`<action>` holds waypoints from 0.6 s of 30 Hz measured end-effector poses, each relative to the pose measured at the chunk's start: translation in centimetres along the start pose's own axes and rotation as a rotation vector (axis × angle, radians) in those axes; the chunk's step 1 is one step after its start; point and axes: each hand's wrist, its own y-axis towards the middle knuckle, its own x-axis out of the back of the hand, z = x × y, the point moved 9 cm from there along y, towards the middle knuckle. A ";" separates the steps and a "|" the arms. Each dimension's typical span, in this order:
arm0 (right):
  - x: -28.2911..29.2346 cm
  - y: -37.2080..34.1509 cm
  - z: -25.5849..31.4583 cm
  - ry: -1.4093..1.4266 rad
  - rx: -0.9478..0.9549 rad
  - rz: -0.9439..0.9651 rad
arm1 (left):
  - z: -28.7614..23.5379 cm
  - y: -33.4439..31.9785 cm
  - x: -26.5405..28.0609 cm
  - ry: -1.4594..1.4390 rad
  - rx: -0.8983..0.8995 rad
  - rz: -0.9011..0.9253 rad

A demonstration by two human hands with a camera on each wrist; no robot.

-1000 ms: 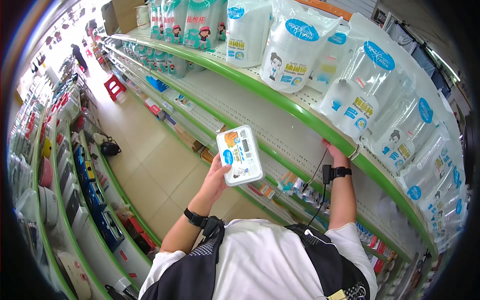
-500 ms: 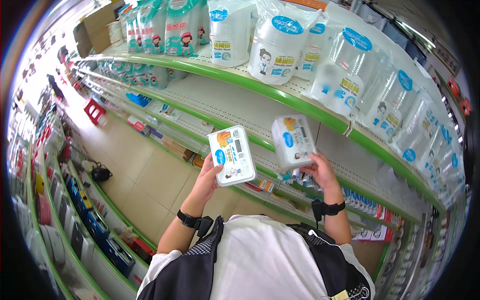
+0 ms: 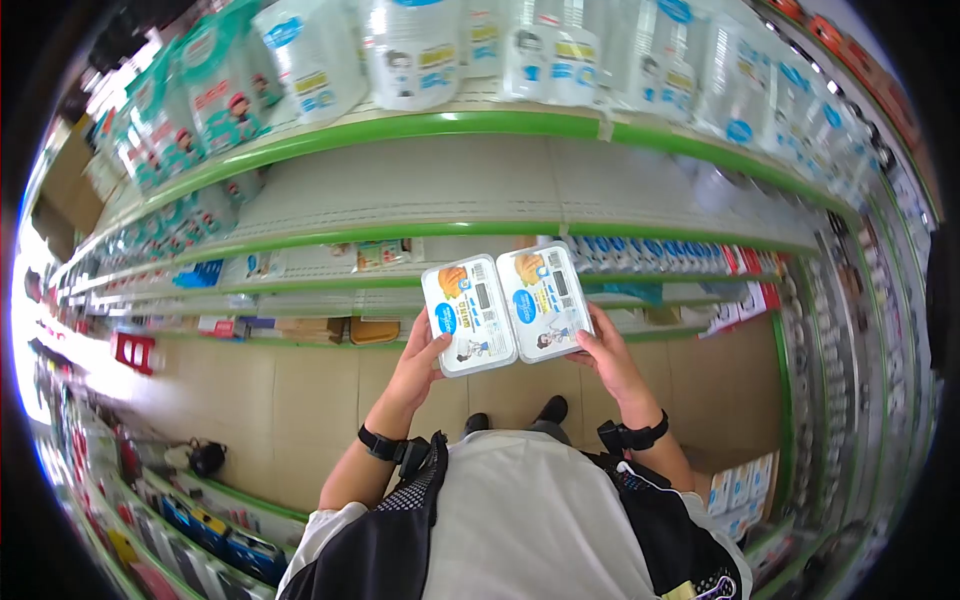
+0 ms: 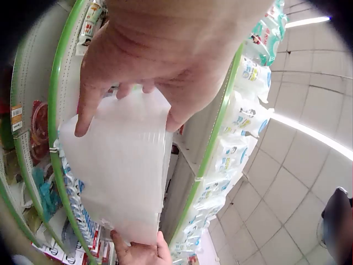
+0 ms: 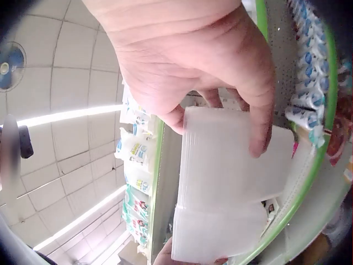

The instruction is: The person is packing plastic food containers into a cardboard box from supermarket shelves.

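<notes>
Two packs of rectangular plastic food containers are held side by side before the chest, labels up, edges together. My left hand [image 3: 410, 368] grips the left pack [image 3: 470, 312] at its lower left corner, thumb over the top. My right hand [image 3: 614, 362] grips the right pack [image 3: 545, 298] in the same way at its lower right. In the left wrist view the left hand [image 4: 160, 66] spans the stack's milky side, thumb and fingers on opposite edges. The right wrist view has the right hand [image 5: 198, 61] around its own pack [image 5: 215, 149].
Bagged plastic cups [image 3: 415, 60] and green bags [image 3: 220, 105] line the upper shelf ahead, above a green-edged shelf board [image 3: 400, 190]. An open carton [image 3: 740, 485] stands on the floor at right, a red stool [image 3: 133, 352] at left. More shelving lies behind at lower left.
The right hand has come out from the shelf with a second pack and brought it leftward beside the first. The body and view have turned to face the shelf.
</notes>
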 end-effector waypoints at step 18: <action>31.3 -31.6 -2.8 0.169 0.228 -0.626 | 19.6 1.7 -39.3 0.159 0.253 0.691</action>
